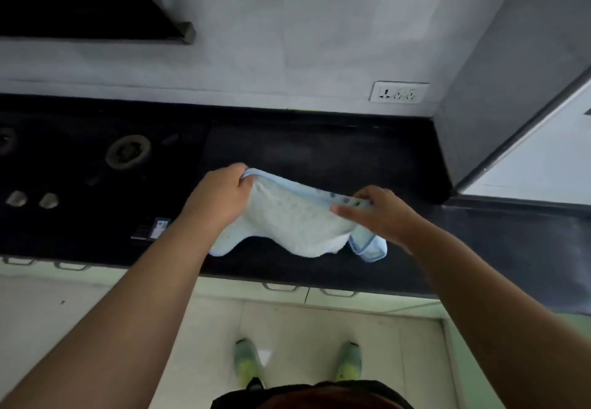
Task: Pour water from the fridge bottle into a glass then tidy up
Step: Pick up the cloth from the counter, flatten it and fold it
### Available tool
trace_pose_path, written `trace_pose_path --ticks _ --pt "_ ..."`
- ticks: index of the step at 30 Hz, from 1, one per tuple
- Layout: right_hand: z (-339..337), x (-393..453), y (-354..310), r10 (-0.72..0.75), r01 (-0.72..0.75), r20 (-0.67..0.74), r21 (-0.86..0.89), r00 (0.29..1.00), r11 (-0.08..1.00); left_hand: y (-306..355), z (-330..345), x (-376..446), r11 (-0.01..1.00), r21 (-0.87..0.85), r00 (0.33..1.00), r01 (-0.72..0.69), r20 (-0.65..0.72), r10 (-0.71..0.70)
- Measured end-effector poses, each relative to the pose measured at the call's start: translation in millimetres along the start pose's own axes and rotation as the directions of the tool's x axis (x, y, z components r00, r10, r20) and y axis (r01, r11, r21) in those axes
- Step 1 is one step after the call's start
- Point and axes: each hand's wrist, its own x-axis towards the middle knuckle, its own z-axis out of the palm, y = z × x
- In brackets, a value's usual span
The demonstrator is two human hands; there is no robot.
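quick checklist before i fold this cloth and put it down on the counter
1. Left hand grips the left end of the cloth: ok.
2. Right hand pinches the right end along the top hem: ok.
3. Cloth held off the counter: cannot tell, the lower edge hangs close to it.
4. Cloth spread flat for folding: not ok, it sags in the middle and the right corner is bunched.
5. Counter behind the cloth free of items: ok, bare dark surface shows there.
6. Cloth away from the stove burner: ok, the burner sits well to the left.
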Motion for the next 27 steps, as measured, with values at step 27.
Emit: trace_pose_path --ticks 27 --pt "65.5 49.3 88.0 0.227 -0.185 0.115 -0.295 0.967 0.938 -85.9 136.7 31.5 0.992 0.122 0.912 -0.025 0.410 -0.027"
